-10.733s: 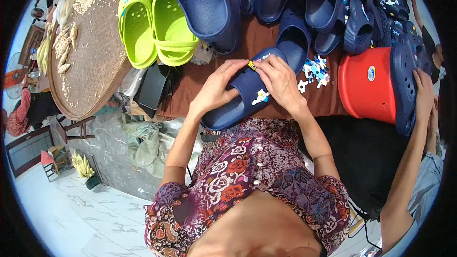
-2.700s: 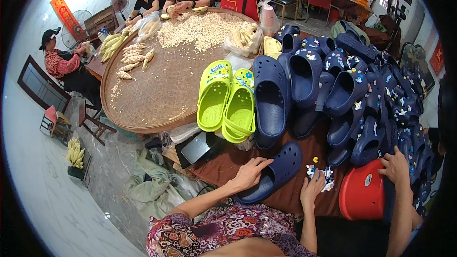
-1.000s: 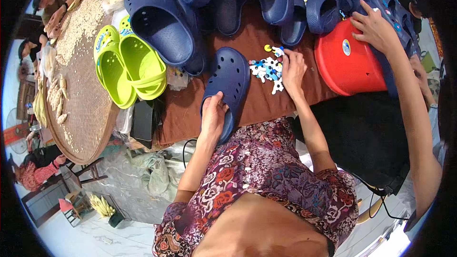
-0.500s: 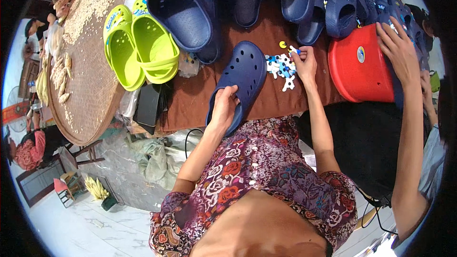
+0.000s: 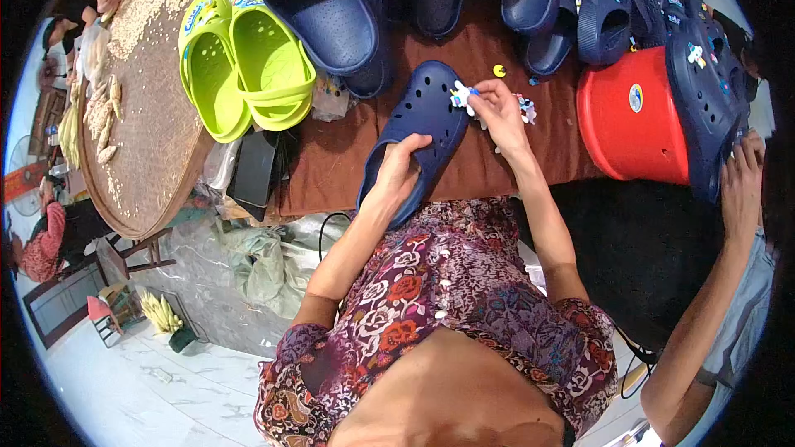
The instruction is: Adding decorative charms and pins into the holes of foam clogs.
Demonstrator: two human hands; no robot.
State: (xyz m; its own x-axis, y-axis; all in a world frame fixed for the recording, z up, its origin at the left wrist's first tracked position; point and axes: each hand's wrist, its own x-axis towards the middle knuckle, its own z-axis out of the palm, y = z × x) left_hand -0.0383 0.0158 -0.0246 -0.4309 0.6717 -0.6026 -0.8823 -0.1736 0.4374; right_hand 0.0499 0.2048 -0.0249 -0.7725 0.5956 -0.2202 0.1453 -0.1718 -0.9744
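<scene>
A navy clog (image 5: 439,103) with holes in its upper lies tilted on the brown cloth. My left hand (image 5: 401,170) grips it at the opening, thumb on top and the other fingers hidden inside. Between the fingertips of my right hand (image 5: 499,116) is a small white, blue and yellow shoe charm (image 5: 463,94), held at the right edge of the clog's toe. Beyond that hand lies a small pile of white and blue charms (image 5: 527,109), partly covered by it. A yellow charm (image 5: 499,71) sits apart, farther back.
Lime-green clogs (image 5: 274,66) and a big navy clog (image 5: 325,25) stand at the left back. Several navy clogs line the far edge. At right, a co-worker's hand (image 5: 739,178) touches a navy clog (image 5: 704,91) beside a red tub (image 5: 633,120). A woven tray (image 5: 153,157) holds kernels.
My right hand has lifted a charm from the pile and carried it left to the clog's toe. My left thumb has shifted on the clog. The co-worker's hand has dropped lower.
</scene>
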